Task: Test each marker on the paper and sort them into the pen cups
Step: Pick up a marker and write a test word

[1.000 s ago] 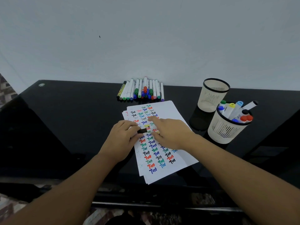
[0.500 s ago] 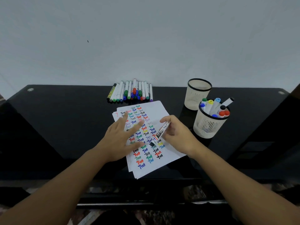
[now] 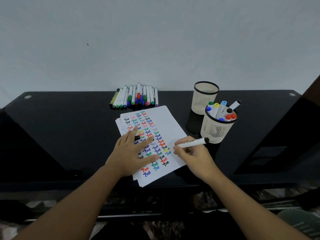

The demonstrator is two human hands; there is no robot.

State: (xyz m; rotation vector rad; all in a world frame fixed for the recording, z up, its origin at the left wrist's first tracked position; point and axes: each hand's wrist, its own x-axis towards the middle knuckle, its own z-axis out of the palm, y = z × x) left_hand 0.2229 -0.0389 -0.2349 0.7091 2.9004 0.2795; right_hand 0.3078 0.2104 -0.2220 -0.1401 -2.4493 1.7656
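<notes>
1. Head view. Black glossy surface [image 3: 60, 129] set against a pale wall [image 3: 155, 40]. A stack of white paper sheets [image 3: 170, 126] lies near the middle, at a slant, its top sheet covered with rows of the word "Test" in black, red, green, blue and yellow.
2. Left hand [image 3: 131, 153] lies flat on the paper, fingers straight and spread, pressing the sheets down. A small black cap [image 3: 137, 137] shows between its fingers; how it is held cannot be made out.
3. Right hand [image 3: 194, 155] is at the paper's right edge, grip closed around a white marker [image 3: 190, 143]. The fingers are curled about the barrel; the marker's black end points toward the near cup, and its writing end is hidden behind the fingers.
4. Row of loose markers [image 3: 134, 97] lies side by side at the far edge of the surface, just beyond the paper, with caps of green, blue, red, pink and purple; one yellow-and-black barrel sits at the left end.
5. Two mesh pen cups stand right of the paper. Far cup [image 3: 205, 97]: nothing seen inside. Near cup [image 3: 216, 129], just in front of it: holds upright markers with green, yellow, light blue, blue, black and red caps.
</notes>
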